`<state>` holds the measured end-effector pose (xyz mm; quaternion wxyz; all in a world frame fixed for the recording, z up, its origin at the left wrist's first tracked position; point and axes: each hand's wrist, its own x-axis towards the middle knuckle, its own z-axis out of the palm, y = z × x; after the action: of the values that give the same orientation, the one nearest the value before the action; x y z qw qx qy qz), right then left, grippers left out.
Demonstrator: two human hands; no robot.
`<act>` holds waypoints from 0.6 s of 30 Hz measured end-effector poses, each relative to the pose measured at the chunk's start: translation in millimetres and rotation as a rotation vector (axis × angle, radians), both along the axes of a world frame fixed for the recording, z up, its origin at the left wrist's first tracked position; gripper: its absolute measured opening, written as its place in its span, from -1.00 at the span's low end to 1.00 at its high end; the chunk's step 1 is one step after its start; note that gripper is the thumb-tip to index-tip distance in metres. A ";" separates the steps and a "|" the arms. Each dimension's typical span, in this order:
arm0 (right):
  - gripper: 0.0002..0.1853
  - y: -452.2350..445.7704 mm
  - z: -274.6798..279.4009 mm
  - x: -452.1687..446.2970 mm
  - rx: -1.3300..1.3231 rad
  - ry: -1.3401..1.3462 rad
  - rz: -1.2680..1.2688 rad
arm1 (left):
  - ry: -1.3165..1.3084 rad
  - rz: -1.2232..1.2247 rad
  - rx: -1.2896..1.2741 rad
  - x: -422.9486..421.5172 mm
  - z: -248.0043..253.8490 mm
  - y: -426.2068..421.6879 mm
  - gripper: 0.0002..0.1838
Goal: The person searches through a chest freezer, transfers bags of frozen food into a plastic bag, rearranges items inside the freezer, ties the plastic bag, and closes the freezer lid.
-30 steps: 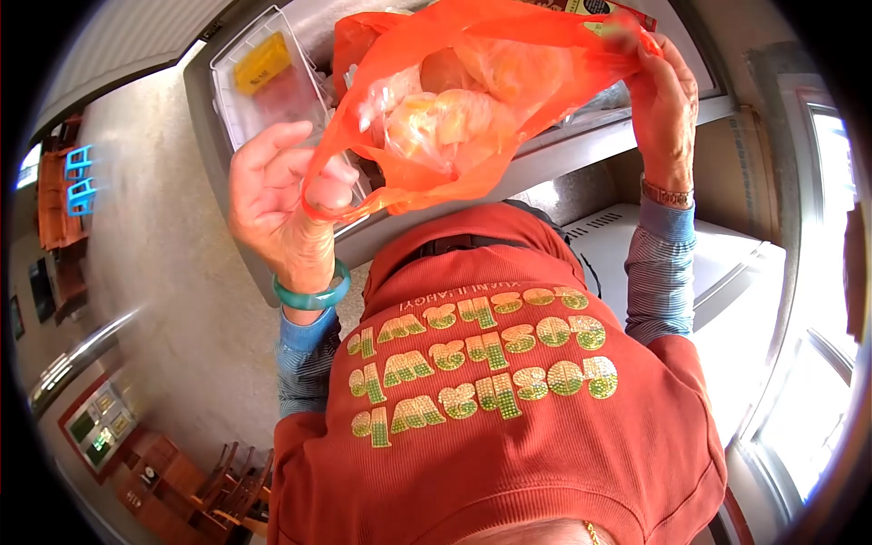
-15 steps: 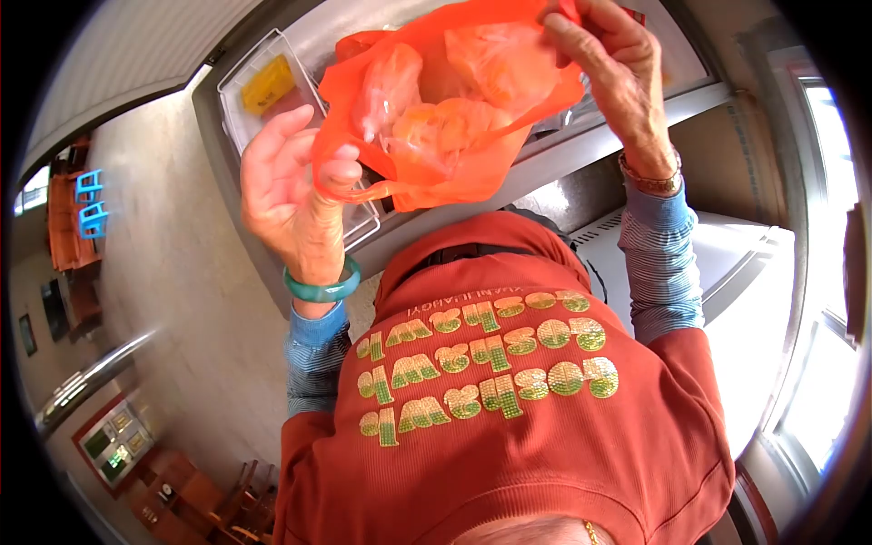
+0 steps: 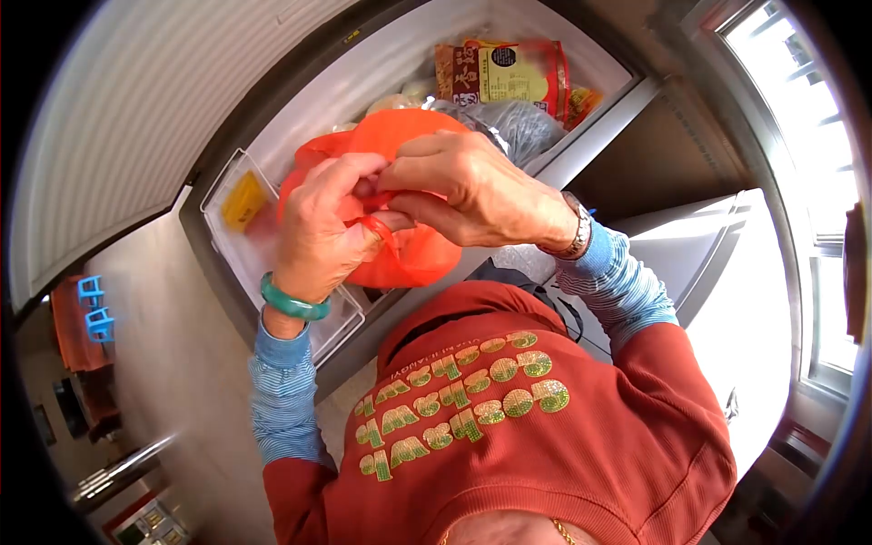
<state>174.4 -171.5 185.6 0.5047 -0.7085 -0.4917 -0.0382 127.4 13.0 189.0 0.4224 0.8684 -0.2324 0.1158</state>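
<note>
Over the open chest freezer (image 3: 590, 136) hangs a red plastic bag (image 3: 413, 259), its mouth now gathered between both hands. My left hand (image 3: 327, 222), with a green bangle at the wrist, is closed on the bag's left side, a red loop showing by its thumb. Fingers pinched, my right hand (image 3: 472, 186) holds the gathered plastic just right of the left one, and the fingertips of both hands nearly meet. The bag's contents are hidden from view.
A white wire basket (image 3: 341, 331) with a yellow packet (image 3: 243, 202) hangs at the freezer's left end. Printed food packets (image 3: 509, 77) and a grey plastic bag (image 3: 522, 127) lie inside. A white appliance (image 3: 740, 318) stands at the right.
My right hand has moved left and down to meet my left hand. The bag's wide mouth has been drawn together, and the view now shows more of the freezer's inside.
</note>
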 end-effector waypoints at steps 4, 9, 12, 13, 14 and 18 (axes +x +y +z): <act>-0.80 -29.3 -10.3 35.9 0.038 0.040 -0.126 | 0.315 0.180 -0.188 4.3 3.0 -7.7 -0.76; -0.71 -94.7 -116.3 139.3 -0.153 0.302 -0.548 | 0.220 0.298 -0.487 18.8 3.1 5.0 -0.75; -0.64 -105.7 -164.5 170.9 -0.509 0.579 -0.439 | 0.134 0.343 -0.631 28.2 25.5 5.0 -0.72; -0.64 -104.3 -175.7 179.1 -0.508 0.593 -0.429 | 0.067 0.460 -0.581 31.0 34.9 5.6 -0.73; -0.58 -100.9 -184.8 185.6 -0.632 0.442 -0.387 | 0.008 0.512 -0.525 30.0 43.7 7.4 -0.76; -0.36 -53.3 -187.4 178.4 -0.805 0.135 -0.063 | -0.284 0.568 0.684 -33.3 134.2 99.5 -0.70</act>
<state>352.9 -224.9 -1.8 0.2167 -0.8651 -0.4112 0.1885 94.2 112.5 323.2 0.0273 0.9626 -0.0656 0.2615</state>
